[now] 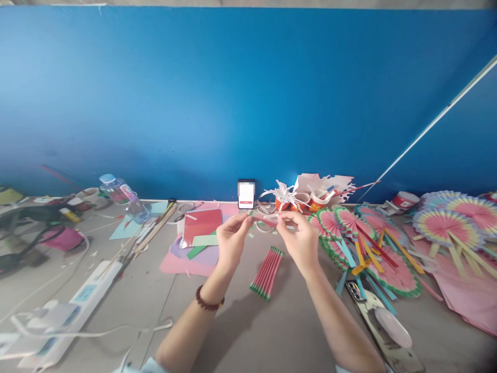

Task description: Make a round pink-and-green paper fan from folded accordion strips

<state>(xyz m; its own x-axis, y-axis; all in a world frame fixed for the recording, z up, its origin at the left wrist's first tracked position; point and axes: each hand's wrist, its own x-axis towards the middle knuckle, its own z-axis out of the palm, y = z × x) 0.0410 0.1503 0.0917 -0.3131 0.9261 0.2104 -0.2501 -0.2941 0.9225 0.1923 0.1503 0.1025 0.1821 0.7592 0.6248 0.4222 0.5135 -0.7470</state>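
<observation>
My left hand and my right hand are raised over the table, both pinching the ends of a thin pale strip stretched between their fingertips. A beaded bracelet sits on my left wrist. Below the hands lies a folded pleated pink paper with green edges on the grey table.
Finished pink and green paper fans with coloured sticks pile up at the right, more further right. Red and pink sheets, a phone, tape cups, a water bottle, a power strip, scissors.
</observation>
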